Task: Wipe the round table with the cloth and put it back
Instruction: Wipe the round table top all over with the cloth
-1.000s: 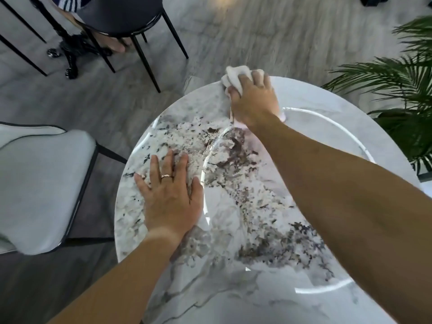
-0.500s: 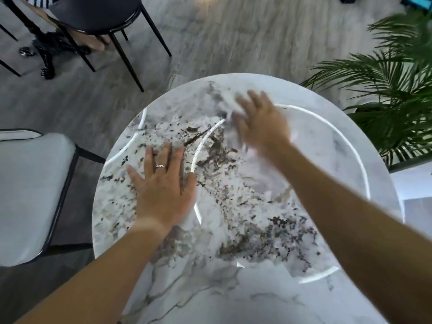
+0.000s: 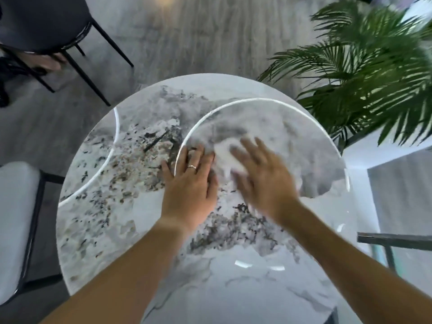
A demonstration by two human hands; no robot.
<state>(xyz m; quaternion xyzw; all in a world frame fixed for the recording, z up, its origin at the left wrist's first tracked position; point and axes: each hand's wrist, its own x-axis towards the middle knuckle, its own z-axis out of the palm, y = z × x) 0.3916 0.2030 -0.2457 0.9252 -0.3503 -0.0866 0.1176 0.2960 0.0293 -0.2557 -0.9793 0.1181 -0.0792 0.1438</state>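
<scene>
Two bare hands lie over the middle of the round table (image 3: 233, 288), a marble-patterned top with grey and dark speckled veining and bright curved reflections across it. Taking the tabletop as a clock face with twelve at its far rim, the left hand (image 3: 189, 190) sits close to the centre, flat on the surface, palm down, fingers spread and pointing toward twelve; a ring (image 3: 192, 166) shows on one finger. Just beside it, toward two o'clock from the centre, the right hand (image 3: 261, 181) is smeared by motion blur, its fingers splayed and angled toward eleven. A white cloth (image 3: 228, 155) shows as a pale blurred patch at the right hand's fingertips, lying on the table between the two hands' fingers; the hand appears to press on it with open fingers, though the blur makes it impossible to tell whether any finger pinches the fabric. Both forearms reach in from the six o'clock edge. Off the table, a light-cushioned chair (image 3: 14, 218) stands at nine o'clock, a dark chair (image 3: 46, 22) with thin black legs at ten to eleven, and a green palm plant (image 3: 374, 66) at one to two o'clock, all on a grey wood-look floor (image 3: 198, 38).
</scene>
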